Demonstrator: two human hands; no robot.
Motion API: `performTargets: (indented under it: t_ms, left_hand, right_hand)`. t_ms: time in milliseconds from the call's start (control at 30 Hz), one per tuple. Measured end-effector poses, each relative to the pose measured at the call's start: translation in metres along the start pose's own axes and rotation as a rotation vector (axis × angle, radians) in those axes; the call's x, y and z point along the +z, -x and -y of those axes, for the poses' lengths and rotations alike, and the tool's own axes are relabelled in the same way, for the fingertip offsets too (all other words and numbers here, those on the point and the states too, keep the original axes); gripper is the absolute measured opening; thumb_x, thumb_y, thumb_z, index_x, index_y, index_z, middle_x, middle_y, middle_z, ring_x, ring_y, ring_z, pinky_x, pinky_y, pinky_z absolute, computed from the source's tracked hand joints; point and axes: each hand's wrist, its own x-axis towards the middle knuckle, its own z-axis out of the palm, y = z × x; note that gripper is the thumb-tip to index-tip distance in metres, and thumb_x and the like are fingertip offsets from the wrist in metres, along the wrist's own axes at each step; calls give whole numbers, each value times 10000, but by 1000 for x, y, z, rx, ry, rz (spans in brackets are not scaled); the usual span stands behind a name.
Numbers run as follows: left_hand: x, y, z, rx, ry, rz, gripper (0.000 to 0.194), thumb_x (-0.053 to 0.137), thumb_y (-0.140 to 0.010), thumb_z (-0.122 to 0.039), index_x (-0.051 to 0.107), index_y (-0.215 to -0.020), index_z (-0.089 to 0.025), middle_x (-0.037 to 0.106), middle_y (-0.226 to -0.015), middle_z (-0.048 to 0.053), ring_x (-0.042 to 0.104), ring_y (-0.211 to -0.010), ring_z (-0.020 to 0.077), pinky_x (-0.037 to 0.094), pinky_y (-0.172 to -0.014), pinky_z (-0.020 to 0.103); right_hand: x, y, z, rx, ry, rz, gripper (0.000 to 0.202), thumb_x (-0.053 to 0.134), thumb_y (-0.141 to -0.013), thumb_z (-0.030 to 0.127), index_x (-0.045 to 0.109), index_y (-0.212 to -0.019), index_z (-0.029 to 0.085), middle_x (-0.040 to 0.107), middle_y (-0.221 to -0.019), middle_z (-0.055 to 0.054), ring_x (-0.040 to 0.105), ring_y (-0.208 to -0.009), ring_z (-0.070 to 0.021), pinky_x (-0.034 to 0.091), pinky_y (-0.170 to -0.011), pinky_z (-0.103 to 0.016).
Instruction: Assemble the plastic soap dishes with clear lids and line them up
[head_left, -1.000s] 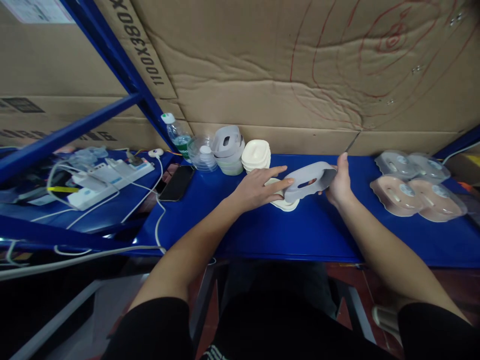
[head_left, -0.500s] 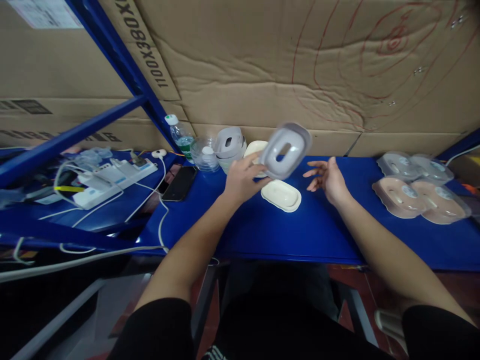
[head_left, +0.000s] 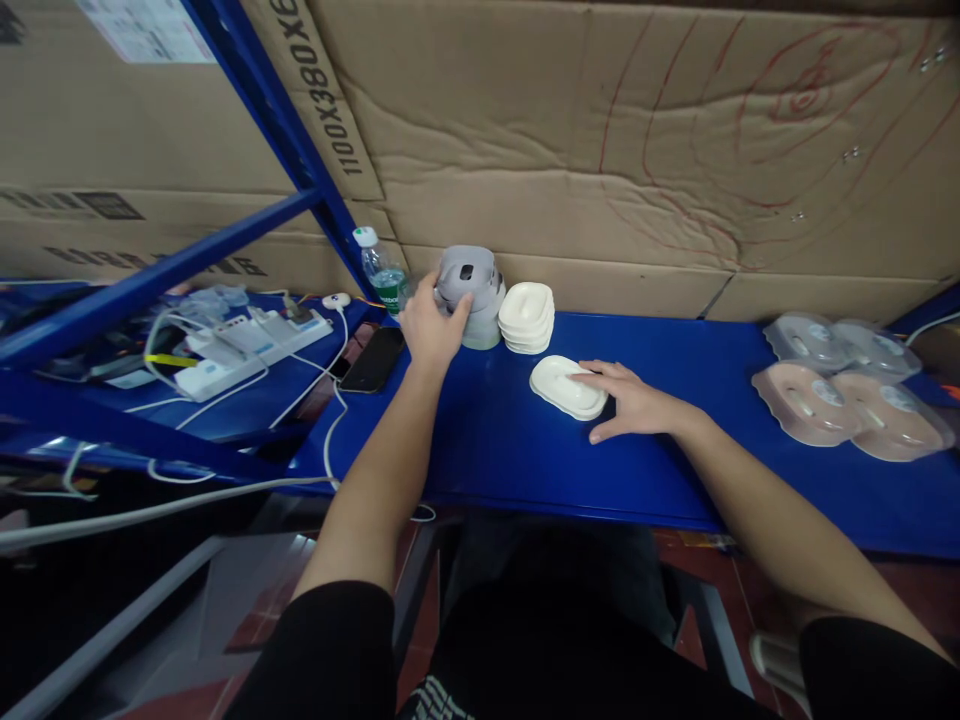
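Note:
My left hand (head_left: pixel 436 325) is at the stack of grey oval plastic pieces, its thumb in front and fingers at the left side. Those fingers grip the top grey piece (head_left: pixel 466 273), which has a small slot in its middle. My right hand (head_left: pixel 626 398) reaches over the right end of a single cream oval dish (head_left: pixel 564 383). Its fingers are stretched out and the thumb is apart, the fingertips touching or just above the dish's rim. Between the grey stack and this dish stands a stack of cream dishes (head_left: pixel 527 318).
A water bottle (head_left: pixel 384 272) and a phone (head_left: pixel 373 360) lie left of the stacks. Further left is a power strip (head_left: pixel 251 350) with cables. Clear-covered packs (head_left: pixel 847 390) sit on the right of the blue table (head_left: pixel 480 460). Cardboard (head_left: pixel 555 140) walls the back.
My left hand has carried the grey piece leftward and down onto the grey stack. My right hand has moved left and down to the cream dish.

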Motion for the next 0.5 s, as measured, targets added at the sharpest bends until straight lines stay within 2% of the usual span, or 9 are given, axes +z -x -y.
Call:
performTargets:
  t_ms: [100,167,267,367,433,500]
  left_hand:
    - [4,1,2,1,40,-10,707,770,-857,-601,580,-1435,-242,752,-1279,155,698,-1199,371,507,-1105,600]
    - [4,0,3,-3,55,-16,749,765,-854,-623,559,-1452,-221,707,-1355,186,666,-1267,390,491,-1127,626]
    - [0,1,1,53,63,-75,777,737,-877,-633,523,-1482,-194,566,-1513,225,547,-1430,403,490,-1148,604]
    - [-5,9,-12,213,103,-96,653,665,-950,-579,539,-1453,-181,540,-1508,221,548,-1420,370,551,-1078,535]
    - [-5,21,-27,377,147,-11,486,616,-998,-516,611,-1350,-181,622,-1396,192,635,-1294,321,592,-1001,479]
    - [-3,37,-45,561,175,136,368,613,-1015,-482,676,-1231,-191,681,-1307,158,687,-1197,280,612,-949,430]
  right_hand:
    - [0,3,-8,54,78,13,1103,893,-675,750,503,-1635,371,336,-1773,-131,260,-1625,-509,148,-1287,-780]
    - [0,2,-12,79,86,0,1012,886,-709,724,563,-1595,355,411,-1734,-146,312,-1607,-505,172,-1275,-788]
    - [-2,0,-16,79,66,-64,770,870,-772,660,709,-1446,324,606,-1582,-151,484,-1517,-471,229,-1254,-788]
    - [-5,-3,-11,26,-27,-184,598,876,-778,627,800,-1265,290,715,-1424,-138,650,-1352,-408,389,-1207,-711]
    - [-8,-3,-5,-9,-123,-286,547,884,-765,635,815,-1173,276,740,-1367,-130,700,-1273,-371,482,-1154,-632]
    - [-11,-3,2,-31,-219,-389,516,888,-755,650,804,-1100,276,756,-1328,-116,715,-1243,-349,511,-1129,-589]
